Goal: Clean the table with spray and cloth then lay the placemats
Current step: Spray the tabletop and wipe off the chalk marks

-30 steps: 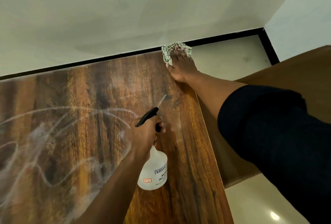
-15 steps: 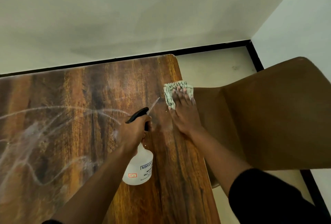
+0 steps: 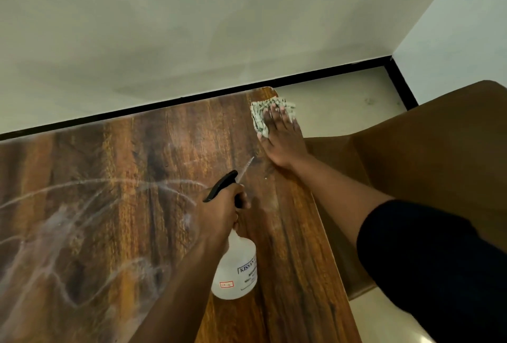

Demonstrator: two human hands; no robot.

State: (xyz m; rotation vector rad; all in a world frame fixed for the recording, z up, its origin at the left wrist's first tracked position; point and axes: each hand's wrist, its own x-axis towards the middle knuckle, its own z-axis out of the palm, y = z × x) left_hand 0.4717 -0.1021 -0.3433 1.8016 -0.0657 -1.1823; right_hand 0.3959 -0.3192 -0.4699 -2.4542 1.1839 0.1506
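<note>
1. The right hand (image 3: 282, 139) lies flat with its fingers (image 3: 274, 115) straight and spread, pressing a patterned cloth (image 3: 263, 115) down on the far right corner of the bench (image 3: 137, 178).
2. The cloth is bunched under the fingertips and overhangs the bench's right edge slightly.
3. The left hand (image 3: 222, 211) has its fingers curled round the neck and black trigger head of a spray bottle (image 3: 237, 271), gripping it.
4. The bottle is white and translucent with a printed label; its nozzle points toward the far right, at the right hand, and its base lies toward the near side, over the right part of the bench.
5. Whether the bottle touches the bench cannot be told.
6. The wood-grain bench carries pale, curving smear marks across its left and middle area.
7. A black sleeve (image 3: 439, 274) covers the right upper arm.
8. A brown chair (image 3: 439, 164) stands just beside the bench's right edge.
9. A pale wall with a black skirting strip (image 3: 192, 98) runs behind the far edge.
</note>
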